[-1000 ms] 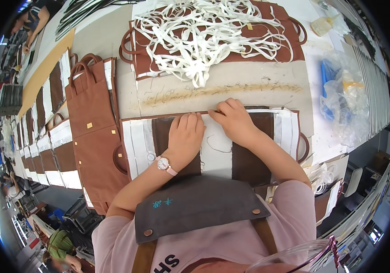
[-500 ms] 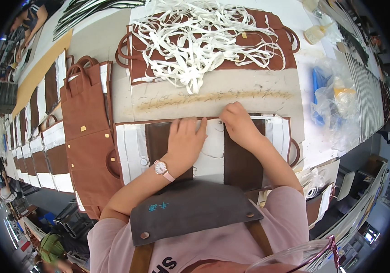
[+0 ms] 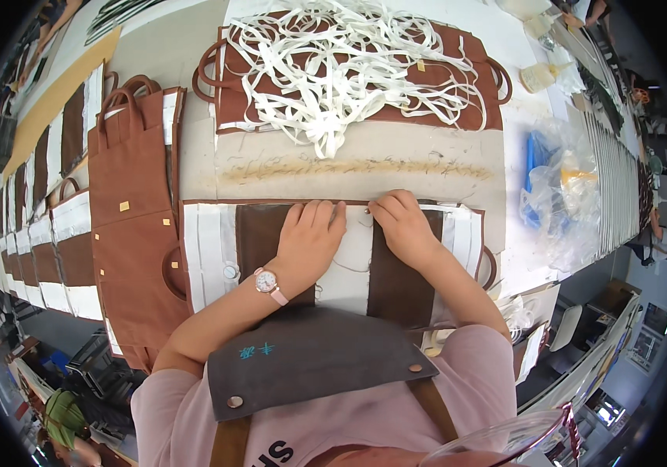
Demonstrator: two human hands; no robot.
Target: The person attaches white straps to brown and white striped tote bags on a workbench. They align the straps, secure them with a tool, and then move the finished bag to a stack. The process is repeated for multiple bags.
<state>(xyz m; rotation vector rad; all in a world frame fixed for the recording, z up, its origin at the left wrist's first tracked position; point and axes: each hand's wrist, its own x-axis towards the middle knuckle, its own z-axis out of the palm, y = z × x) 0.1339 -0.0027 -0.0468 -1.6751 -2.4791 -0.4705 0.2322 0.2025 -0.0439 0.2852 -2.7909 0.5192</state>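
Observation:
A flat bag panel (image 3: 355, 284) lies before me, its pale lining side up, with dark brown strips and white bands across it. It has reddish-brown edging and a handle loop at each side. My left hand (image 3: 308, 240) rests on its far part, the fingers close together and bent at the far edge. Just right of it, my right hand (image 3: 410, 232) pinches the same edge with thumb and bent fingers, beside a small dark metal-looking spot (image 3: 367, 210). The fingertips are partly hidden. A loose thread hangs on the lining between the hands.
A reddish-brown bag panel (image 3: 228, 117) beyond bears a tangle of white tape (image 3: 333, 70). Brown bag pieces (image 3: 132, 179) lie at left, beside a row of brown-and-white panels (image 3: 76, 257). Clear plastic bags (image 3: 571, 198) and a small bottle (image 3: 540, 76) stand at right.
The view has shifted slightly, so the table things sit further left. My left fingers have drawn closer together; my right hand has turned a little and lowered at the far edge.

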